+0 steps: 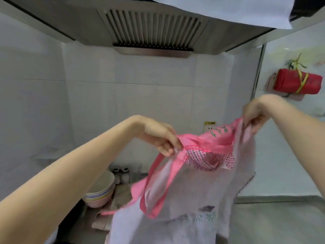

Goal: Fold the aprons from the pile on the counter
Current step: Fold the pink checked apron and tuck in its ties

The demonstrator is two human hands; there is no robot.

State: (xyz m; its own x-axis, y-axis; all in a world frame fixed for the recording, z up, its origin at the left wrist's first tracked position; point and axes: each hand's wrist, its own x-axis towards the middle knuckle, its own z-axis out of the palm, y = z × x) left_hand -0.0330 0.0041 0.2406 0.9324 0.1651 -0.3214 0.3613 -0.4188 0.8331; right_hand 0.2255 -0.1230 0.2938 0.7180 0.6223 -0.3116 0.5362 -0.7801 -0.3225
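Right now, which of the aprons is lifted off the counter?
The pink-trimmed apron, pinched at its top edge by both hands, left and right. The other cloth lies crumpled beside the bowls.

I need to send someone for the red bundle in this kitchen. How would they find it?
Start at the range hood, then look right past the metal corner strip to the white wall. The red bundle hangs there, above the right hand. It is the only red roll, tied with yellow-green string.
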